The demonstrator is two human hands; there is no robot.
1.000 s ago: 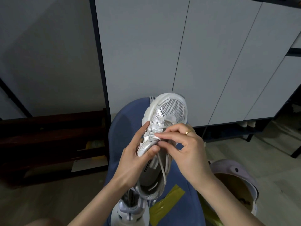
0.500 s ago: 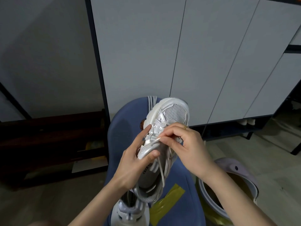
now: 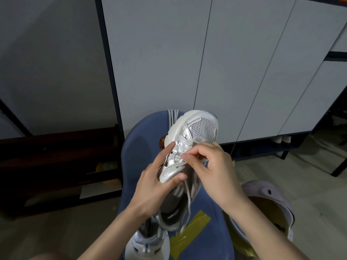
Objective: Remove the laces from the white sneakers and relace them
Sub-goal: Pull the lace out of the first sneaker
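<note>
A: Where's our sneaker (image 3: 195,132)?
B: Toe-up over the blue chair (image 3: 142,147); our left hand (image 3: 152,186) clasps its tongue.
A: And the right hand (image 3: 212,166)?
B: Pinching the lace (image 3: 187,196) at the eyelets.

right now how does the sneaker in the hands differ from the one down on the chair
The held sneaker is raised, toe pointing away, gripped by the left hand while the right hand pinches its lace. The second sneaker sits untouched on the blue chair, mostly hidden. Both are white and silver.
</note>
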